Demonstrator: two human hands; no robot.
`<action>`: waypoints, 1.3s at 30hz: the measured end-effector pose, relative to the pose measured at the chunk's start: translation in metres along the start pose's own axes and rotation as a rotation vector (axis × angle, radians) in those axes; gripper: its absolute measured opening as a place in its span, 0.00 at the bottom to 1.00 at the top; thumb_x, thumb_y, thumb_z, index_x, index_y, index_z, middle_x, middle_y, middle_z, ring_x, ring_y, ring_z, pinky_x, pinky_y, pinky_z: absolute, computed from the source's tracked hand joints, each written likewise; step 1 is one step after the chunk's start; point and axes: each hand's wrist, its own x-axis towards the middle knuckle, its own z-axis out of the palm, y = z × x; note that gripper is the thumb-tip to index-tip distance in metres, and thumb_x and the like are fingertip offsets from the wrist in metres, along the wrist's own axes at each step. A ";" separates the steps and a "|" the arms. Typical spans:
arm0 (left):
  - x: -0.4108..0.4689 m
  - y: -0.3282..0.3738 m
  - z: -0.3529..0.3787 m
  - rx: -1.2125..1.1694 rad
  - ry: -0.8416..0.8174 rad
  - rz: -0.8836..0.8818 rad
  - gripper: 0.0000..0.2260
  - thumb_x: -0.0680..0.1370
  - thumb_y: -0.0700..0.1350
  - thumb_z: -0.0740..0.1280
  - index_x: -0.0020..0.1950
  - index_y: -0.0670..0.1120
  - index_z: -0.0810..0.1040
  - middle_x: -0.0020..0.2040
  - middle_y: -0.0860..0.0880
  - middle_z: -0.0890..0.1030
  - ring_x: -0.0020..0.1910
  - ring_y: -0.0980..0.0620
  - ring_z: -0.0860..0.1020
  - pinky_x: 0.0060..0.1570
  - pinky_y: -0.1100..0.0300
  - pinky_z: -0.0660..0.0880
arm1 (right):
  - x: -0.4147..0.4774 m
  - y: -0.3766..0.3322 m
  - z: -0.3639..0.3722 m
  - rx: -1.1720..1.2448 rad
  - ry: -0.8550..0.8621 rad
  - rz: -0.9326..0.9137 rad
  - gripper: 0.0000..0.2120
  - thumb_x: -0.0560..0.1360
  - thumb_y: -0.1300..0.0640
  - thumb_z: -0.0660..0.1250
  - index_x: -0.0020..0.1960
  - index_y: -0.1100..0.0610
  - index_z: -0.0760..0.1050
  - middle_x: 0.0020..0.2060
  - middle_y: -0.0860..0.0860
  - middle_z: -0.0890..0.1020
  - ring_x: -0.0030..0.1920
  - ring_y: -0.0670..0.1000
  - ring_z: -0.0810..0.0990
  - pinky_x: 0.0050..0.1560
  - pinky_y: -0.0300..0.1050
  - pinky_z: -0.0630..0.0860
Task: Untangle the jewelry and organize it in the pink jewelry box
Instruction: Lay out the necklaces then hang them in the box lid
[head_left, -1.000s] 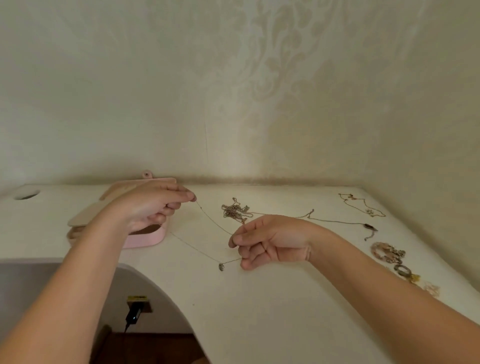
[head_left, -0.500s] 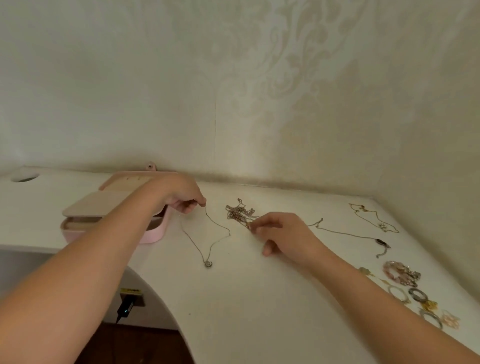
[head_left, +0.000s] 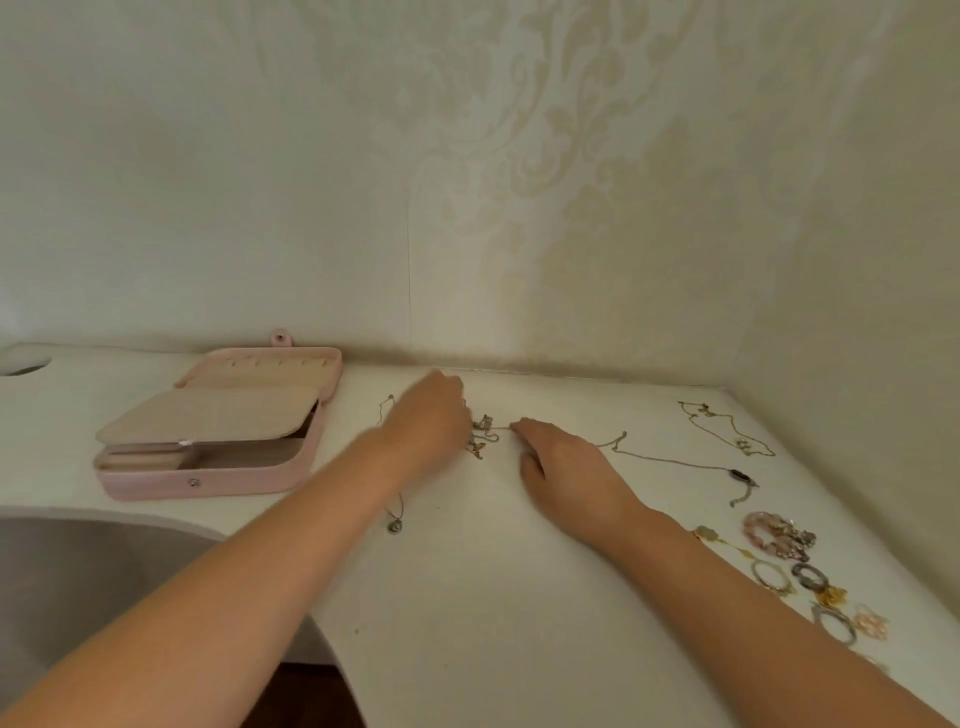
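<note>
Soft dim warm light, faint shadows, wide-angle edge bending, left hand (head_left: 431, 415) motion-blurred.

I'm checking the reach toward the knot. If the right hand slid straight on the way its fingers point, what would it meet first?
Most likely the tangled chains, right ahead of the right hand; the left hand lies just beyond. Depth is unclear.

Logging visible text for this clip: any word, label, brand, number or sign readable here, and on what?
None readable. The pink jewelry box shows only a plain metal snap, the wallpaper only an ornamental pattern, and the jewelry on the white table bears no legible marking.
</note>
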 end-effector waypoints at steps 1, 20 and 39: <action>-0.007 0.010 0.011 0.005 -0.033 0.010 0.15 0.81 0.43 0.56 0.65 0.37 0.70 0.66 0.40 0.70 0.63 0.43 0.71 0.56 0.57 0.67 | 0.000 0.000 0.000 -0.019 -0.016 0.023 0.19 0.81 0.58 0.52 0.71 0.58 0.64 0.68 0.55 0.71 0.66 0.53 0.70 0.63 0.41 0.64; -0.074 0.055 0.047 0.090 -0.170 -0.041 0.35 0.80 0.63 0.44 0.76 0.41 0.36 0.77 0.43 0.35 0.76 0.45 0.38 0.74 0.47 0.37 | -0.006 0.050 -0.022 -0.363 -0.060 0.624 0.30 0.80 0.40 0.44 0.75 0.58 0.56 0.74 0.60 0.59 0.72 0.63 0.59 0.72 0.57 0.52; -0.155 0.025 0.022 0.007 -0.227 0.220 0.22 0.76 0.68 0.51 0.70 0.67 0.55 0.79 0.50 0.44 0.77 0.48 0.38 0.72 0.42 0.36 | -0.027 0.076 -0.039 -0.400 -0.087 0.734 0.26 0.81 0.46 0.42 0.74 0.57 0.58 0.71 0.63 0.62 0.72 0.63 0.58 0.72 0.60 0.45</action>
